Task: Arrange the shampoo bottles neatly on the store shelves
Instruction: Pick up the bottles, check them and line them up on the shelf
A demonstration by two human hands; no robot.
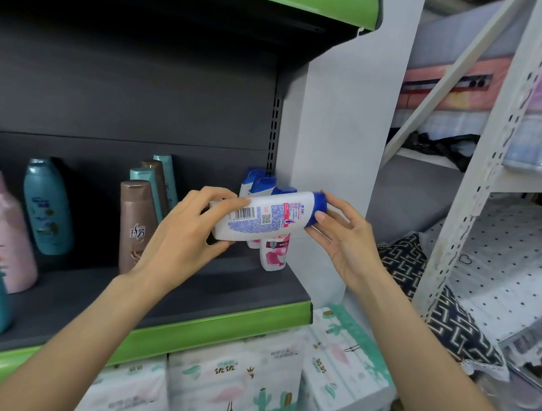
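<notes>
I hold a white shampoo bottle (268, 216) with a blue cap sideways in front of the shelf, its barcode label facing me. My left hand (193, 231) grips its base end, and my right hand (338, 233) pinches the blue cap end. Behind it, at the shelf's right end, stand matching white bottles with blue caps (260, 183), one with a pink label (274, 254). Brown (137, 224) and teal (168, 177) bottles stand in a row mid-shelf. A teal bottle (47, 207) and a pink one (1, 232) stand further left.
The dark shelf (191, 299) has a green front edge and bare floor between the bottle groups. A white side panel (337, 129) closes its right end. Tissue packs (233, 384) fill the level below. A white metal rack (479, 176) with bedding stands to the right.
</notes>
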